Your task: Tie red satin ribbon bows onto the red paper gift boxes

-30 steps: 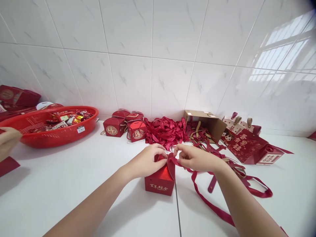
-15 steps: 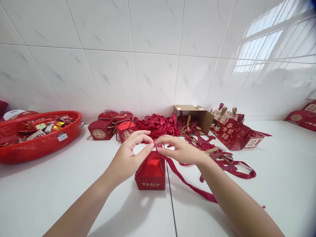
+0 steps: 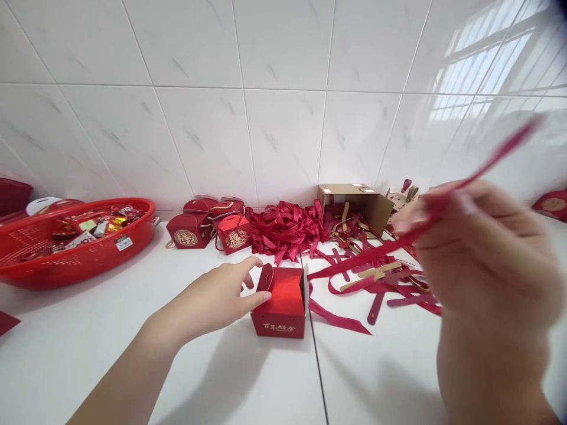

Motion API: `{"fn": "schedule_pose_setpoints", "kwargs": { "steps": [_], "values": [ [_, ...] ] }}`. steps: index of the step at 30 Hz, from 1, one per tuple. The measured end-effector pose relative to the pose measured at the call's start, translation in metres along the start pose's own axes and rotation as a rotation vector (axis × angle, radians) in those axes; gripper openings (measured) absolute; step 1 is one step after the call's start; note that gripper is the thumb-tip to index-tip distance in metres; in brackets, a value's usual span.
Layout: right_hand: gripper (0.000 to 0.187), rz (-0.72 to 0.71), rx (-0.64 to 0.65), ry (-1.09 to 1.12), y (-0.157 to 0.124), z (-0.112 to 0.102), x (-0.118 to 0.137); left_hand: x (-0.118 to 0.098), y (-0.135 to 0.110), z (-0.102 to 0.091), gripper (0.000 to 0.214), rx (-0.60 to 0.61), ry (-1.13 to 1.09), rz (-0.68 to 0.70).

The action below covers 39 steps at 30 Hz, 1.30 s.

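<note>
A small red gift box (image 3: 280,323) with gold lettering stands on the white table, its top flaps parted. My left hand (image 3: 221,292) grips the box's left flap, thumb on the near side and fingers behind it. High on the right, close to the camera, my right hand (image 3: 491,254) is closed around a dark red ribbon (image 3: 376,252). One part of the ribbon runs down to the box's right flap, while its free end sticks up past the hand. Another stretch of ribbon (image 3: 339,319) lies on the table beside the box.
Finished red boxes (image 3: 189,230) stand at the back left, near a red plastic basket (image 3: 88,260) of wrapped sweets. Behind the box lies a heap of ribbons (image 3: 287,227). An open cardboard carton (image 3: 378,212) and loose strips (image 3: 376,304) lie to the right.
My hands were together over the box's top. My right hand has moved up and right, drawing the ribbon with it. My left hand has lowered to the left flap, and the flaps have spread apart.
</note>
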State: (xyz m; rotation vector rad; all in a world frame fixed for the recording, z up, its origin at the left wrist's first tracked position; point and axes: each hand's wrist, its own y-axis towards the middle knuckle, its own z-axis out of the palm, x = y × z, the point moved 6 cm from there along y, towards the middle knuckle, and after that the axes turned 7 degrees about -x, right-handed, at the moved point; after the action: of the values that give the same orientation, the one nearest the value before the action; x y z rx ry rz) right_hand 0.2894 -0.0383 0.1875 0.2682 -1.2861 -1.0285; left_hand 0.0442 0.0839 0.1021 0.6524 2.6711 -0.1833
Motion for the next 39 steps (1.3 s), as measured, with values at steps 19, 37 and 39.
{"fn": "schedule_pose_setpoints", "kwargs": {
  "steps": [19, 37, 39],
  "values": [
    [0.016, 0.729, 0.841, -0.456, -0.059, 0.07, -0.147, -0.003, 0.005, 0.006, 0.058, 0.157, -0.244, -0.035],
    [0.016, 0.557, 0.881, -0.57, -0.063, 0.076, -0.146, -0.014, 0.008, 0.009, 0.032, 0.098, -0.31, 0.067],
    [0.017, 0.544, 0.879, -0.58, -0.063, 0.077, -0.146, -0.015, 0.013, 0.009, 0.028, 0.091, -0.296, 0.081]
  ]
}}
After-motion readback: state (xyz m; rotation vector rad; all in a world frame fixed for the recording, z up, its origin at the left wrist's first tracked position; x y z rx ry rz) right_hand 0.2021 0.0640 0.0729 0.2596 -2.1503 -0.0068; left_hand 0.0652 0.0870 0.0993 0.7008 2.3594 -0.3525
